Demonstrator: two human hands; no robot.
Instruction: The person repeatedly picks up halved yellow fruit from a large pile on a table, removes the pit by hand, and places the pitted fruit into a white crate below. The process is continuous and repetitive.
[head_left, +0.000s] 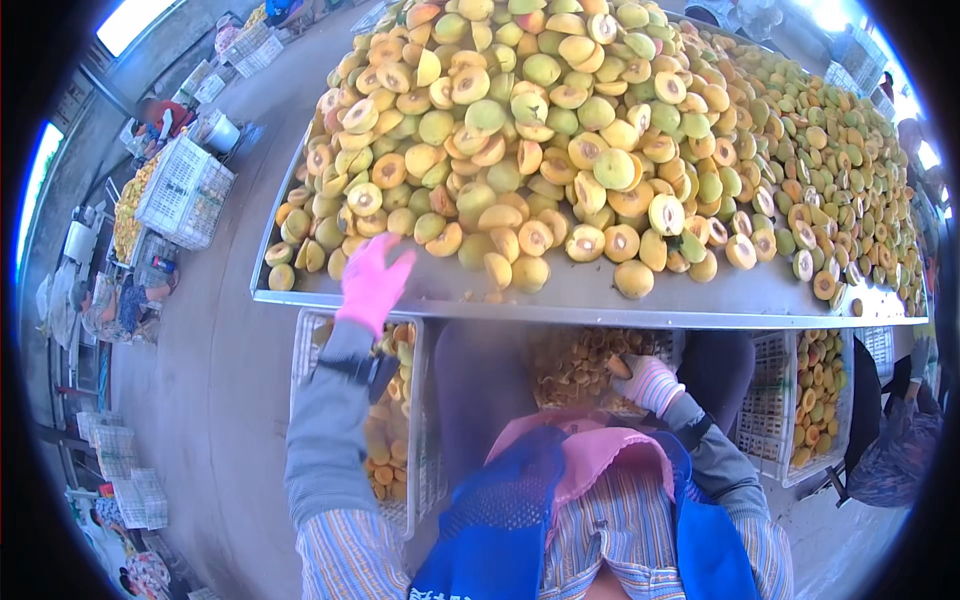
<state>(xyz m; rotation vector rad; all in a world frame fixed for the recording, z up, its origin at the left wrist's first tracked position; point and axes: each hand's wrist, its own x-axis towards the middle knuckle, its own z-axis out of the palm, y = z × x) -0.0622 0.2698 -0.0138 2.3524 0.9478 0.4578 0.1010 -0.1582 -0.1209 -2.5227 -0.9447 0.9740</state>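
My left hand (373, 281), in a pink glove, reaches over the front edge of a metal table (450, 289). Its fingers are spread at the near edge of a heap of halved apricots (480, 112), and I see nothing held in it. Whether the fingertips touch the fruit I cannot tell. Lower down, my right hand (651, 384) wears a striped knit glove and is closed around a small brown object (619, 366), perhaps a tool's wooden handle. It hovers over a crate of brown stones or scraps (581, 367) between my knees, below the table's edge.
A plastic crate (414, 450) with apricot halves stands on the floor at my left. Another crate (786, 450) of halves is at my right, beside a person (900, 450). The table has a raised metal rim (525, 313). Farther left, people work near stacked white crates (184, 191).
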